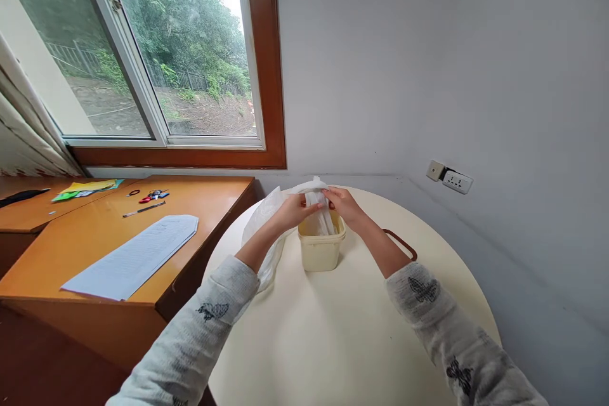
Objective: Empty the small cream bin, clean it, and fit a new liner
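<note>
A cream square tub [321,255] stands upright on the round cream table [352,336]. White folded material [318,216], cloth or plastic, reaches down into its opening. My left hand [294,210] grips this material from the left, thumb across its front. On the right side, my right hand [343,203] pinches its upper part above the tub's rim. A thin, translucent white plastic bag [264,219] lies spread to the left of the tub, partly behind my left forearm.
A brown curved handle or strap [401,244] lies right of my right forearm. On the wooden desk [219,196] at left are papers [137,257], a pen [144,209], keys [155,196] and coloured sheets [88,188]. A wall socket [457,181] is at right.
</note>
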A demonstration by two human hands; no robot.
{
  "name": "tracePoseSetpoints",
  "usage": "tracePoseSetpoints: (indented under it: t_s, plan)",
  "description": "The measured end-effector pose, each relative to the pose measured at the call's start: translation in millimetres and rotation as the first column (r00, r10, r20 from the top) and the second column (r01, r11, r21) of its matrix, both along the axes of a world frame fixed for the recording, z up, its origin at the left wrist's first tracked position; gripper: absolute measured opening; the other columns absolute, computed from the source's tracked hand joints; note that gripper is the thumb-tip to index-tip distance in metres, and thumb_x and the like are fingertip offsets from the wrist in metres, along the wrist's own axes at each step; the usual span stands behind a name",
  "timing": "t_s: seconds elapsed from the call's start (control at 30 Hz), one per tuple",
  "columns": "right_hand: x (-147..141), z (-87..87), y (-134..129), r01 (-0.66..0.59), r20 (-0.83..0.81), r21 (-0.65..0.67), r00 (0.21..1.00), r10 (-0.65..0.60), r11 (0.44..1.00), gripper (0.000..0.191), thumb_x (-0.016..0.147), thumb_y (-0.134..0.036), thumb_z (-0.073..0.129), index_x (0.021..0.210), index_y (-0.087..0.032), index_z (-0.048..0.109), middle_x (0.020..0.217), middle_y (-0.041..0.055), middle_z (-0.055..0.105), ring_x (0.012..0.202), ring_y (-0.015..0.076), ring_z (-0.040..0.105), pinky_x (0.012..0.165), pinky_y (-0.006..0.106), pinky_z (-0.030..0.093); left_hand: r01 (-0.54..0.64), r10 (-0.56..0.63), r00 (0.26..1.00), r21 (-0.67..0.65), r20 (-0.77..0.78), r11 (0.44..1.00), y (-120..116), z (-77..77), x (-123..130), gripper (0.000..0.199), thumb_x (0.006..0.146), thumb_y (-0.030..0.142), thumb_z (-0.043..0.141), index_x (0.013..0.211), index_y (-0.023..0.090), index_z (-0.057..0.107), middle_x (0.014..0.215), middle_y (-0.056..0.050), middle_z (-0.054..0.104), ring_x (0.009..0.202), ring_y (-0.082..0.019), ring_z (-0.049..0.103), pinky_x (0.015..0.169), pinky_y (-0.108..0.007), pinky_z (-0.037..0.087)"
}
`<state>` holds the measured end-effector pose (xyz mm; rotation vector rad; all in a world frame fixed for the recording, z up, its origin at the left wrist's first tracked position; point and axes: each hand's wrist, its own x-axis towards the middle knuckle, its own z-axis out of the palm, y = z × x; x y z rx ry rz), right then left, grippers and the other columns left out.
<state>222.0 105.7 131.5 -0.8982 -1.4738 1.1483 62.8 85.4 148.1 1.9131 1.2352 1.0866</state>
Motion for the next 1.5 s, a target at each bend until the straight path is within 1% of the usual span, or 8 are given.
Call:
tracePoseSetpoints:
  t_s: [0.2,0.3,0.47,0.6,0.8,1.03,1.27,1.5]
  plan:
    - [6.9,-2.4,14.6,0.096,-0.142,-0.072,0.984,-0.105,0.993,0.027,0.063,-0.044,0.065,0.061,-0.018,0.059,0.057,-0.0034,0.053,0.055,0.0097,0.046,0.055,0.024,0.036,-0.062,0.056,0.963,0.016,0.265,0.998,7.8,-9.0,-2.3,0.039,0.065,0.042,0.068,0.050,0.016,0.043,0.050,0.006,0.040,0.051,-0.008,0.037,0.051,-0.022,0.028]
    - [19.2,-10.4,30.8,0.174,-0.234,-0.145,0.950,-0.204,0.974,0.029,0.060,-0.046,0.066,0.065,-0.019,0.057,0.061,-0.0023,0.056,0.055,0.0102,0.048,0.055,0.024,0.039,-0.023,0.025,0.921,-0.010,0.389,1.000,5.8,-13.0,-9.2,0.038,0.066,0.044,0.067,0.055,0.016,0.043,0.055,0.005,0.046,0.056,-0.008,0.045,0.055,-0.022,0.035]
    - [35.0,-20.0,50.1,0.192,-0.338,-0.245,0.902,-0.269,0.950,0.033,0.054,-0.045,0.072,0.070,-0.021,0.055,0.068,-0.0005,0.060,0.060,0.0121,0.053,0.058,0.026,0.046,0.077,-0.025,0.850,-0.078,0.527,0.994,-3.5,-18.8,-21.5,0.038,0.066,0.045,0.068,0.061,0.017,0.043,0.063,0.001,0.057,0.064,-0.012,0.057,0.066,-0.028,0.046]
    - [41.4,-21.1,58.6,0.215,-0.379,-0.297,0.867,-0.322,0.930,0.026,0.062,-0.041,0.068,0.072,-0.022,0.053,0.070,-0.0006,0.060,0.064,0.0133,0.057,0.060,0.026,0.048,0.090,-0.013,0.814,-0.105,0.581,0.990,-9.3,-23.9,-31.3,0.037,0.065,0.041,0.071,0.062,0.017,0.043,0.063,0.002,0.059,0.064,-0.011,0.058,0.068,-0.028,0.047]
    - [55.4,-17.0,69.6,0.287,-0.402,-0.387,0.803,-0.440,0.876,0.012,0.075,-0.033,0.055,0.072,-0.023,0.050,0.067,-0.0002,0.060,0.067,0.0141,0.059,0.059,0.026,0.049,0.036,0.033,0.798,-0.102,0.602,0.994,-20.0,-26.2,-45.1,0.038,0.060,0.035,0.076,0.059,0.017,0.042,0.054,0.007,0.053,0.054,-0.007,0.051,0.060,-0.022,0.043]
    - [79.6,-9.4,77.1,0.294,-0.432,-0.438,0.760,-0.485,0.850,0.006,0.079,-0.024,0.048,0.074,-0.023,0.050,0.071,-0.0001,0.062,0.071,0.0132,0.060,0.064,0.026,0.050,-0.038,0.062,0.833,-0.055,0.550,0.998,-34.0,-28.0,-63.5,0.032,0.062,0.031,0.075,0.069,0.018,0.047,0.060,0.006,0.053,0.057,-0.007,0.050,0.058,-0.020,0.040]
    - [101.4,-7.7,78.7,0.288,-0.476,-0.413,0.740,-0.474,0.864,0.006,0.079,-0.020,0.045,0.075,-0.023,0.050,0.077,0.0002,0.062,0.074,0.0119,0.061,0.067,0.026,0.051,-0.114,0.115,0.869,-0.032,0.481,0.993,-32.3,-38.5,-82.6,0.038,0.056,0.031,0.079,0.078,0.020,0.050,0.054,0.010,0.039,0.050,-0.006,0.041,0.053,-0.019,0.036]
    - [117.8,-17.0,76.9,0.294,-0.461,-0.353,0.772,-0.438,0.888,0.006,0.072,-0.019,0.045,0.070,-0.023,0.048,0.078,-0.0005,0.061,0.074,0.0118,0.060,0.068,0.028,0.051,-0.132,0.123,0.904,-0.007,0.410,0.991,-37.7,-35.9,-86.7,0.032,0.060,0.028,0.076,0.076,0.021,0.050,0.055,0.008,0.045,0.053,-0.008,0.044,0.053,-0.019,0.037]
